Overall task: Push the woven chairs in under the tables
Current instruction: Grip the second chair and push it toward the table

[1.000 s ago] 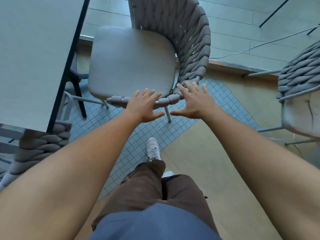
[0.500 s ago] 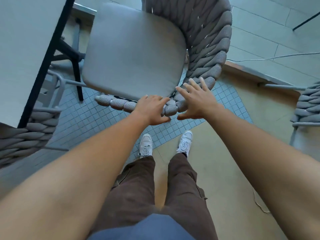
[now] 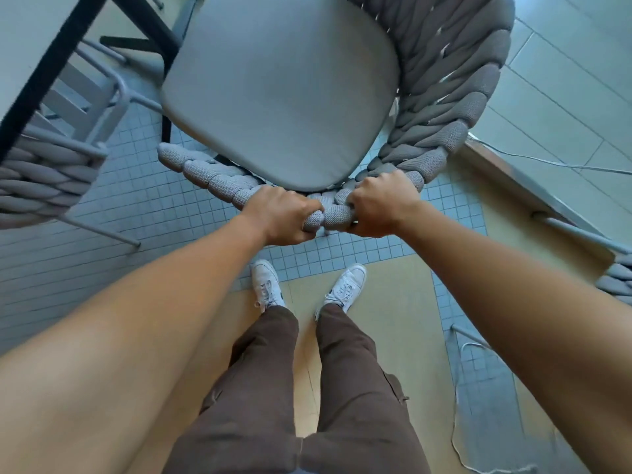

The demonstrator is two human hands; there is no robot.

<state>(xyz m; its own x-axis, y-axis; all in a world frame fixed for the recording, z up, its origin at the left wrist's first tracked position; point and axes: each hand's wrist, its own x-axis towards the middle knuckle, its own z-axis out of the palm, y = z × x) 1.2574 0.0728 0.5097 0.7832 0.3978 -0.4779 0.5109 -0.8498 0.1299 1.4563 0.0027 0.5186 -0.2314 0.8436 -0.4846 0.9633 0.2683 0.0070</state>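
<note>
at the near rim of the woven chair (image 3: 444, 97), the thick braided top edge is gripped by both hands side by side, the left hand (image 3: 282, 218) and the right hand (image 3: 379, 205) each closed around it with fingers curled over. the chair's grey seat cushion (image 3: 284, 90) is seen from above (its front lies near the dark-edged table (image 3: 30, 39) at upper left), and white shoes (image 3: 266, 285) are planted on the floor just behind it.

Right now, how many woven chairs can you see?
3: one chair held by both hands, one at the left under the table, one at the right edge. Others may be hidden.
</note>
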